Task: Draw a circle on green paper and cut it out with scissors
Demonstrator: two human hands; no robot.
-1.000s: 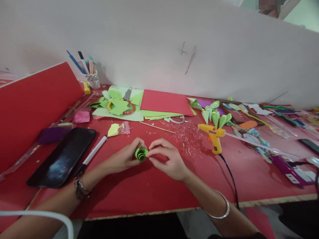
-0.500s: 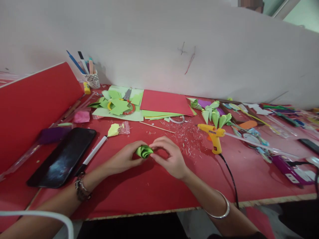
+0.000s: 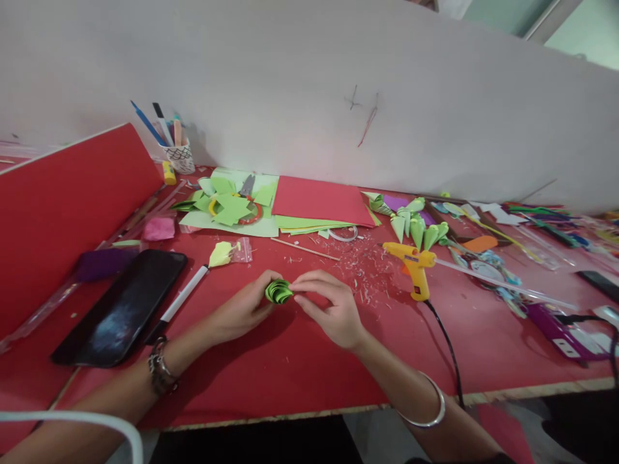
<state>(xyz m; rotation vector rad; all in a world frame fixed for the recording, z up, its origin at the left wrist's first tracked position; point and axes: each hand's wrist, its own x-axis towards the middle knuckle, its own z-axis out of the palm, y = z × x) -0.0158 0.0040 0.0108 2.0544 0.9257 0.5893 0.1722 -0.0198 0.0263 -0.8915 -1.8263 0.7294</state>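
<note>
Left hand cups green coil; curled right hand touches it.

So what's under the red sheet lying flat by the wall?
Green paper sheets stick out along the near edge of the red sheet; whatever else lies beneath is covered.

- Green paper roll: bright green, one strip or sheet coiled into a small spiral.
- State: loosely wound, several layers showing, dark gaps between turns; not flattened.
- Pose: open coiled end faces up toward the camera; lower part hidden by the hand.
- Location: over the near middle of the red tabletop.
- Left side gripped in the left fingers.
- Right edge meets the tips of the right fingers; pinched or just touched, can't tell.
</note>
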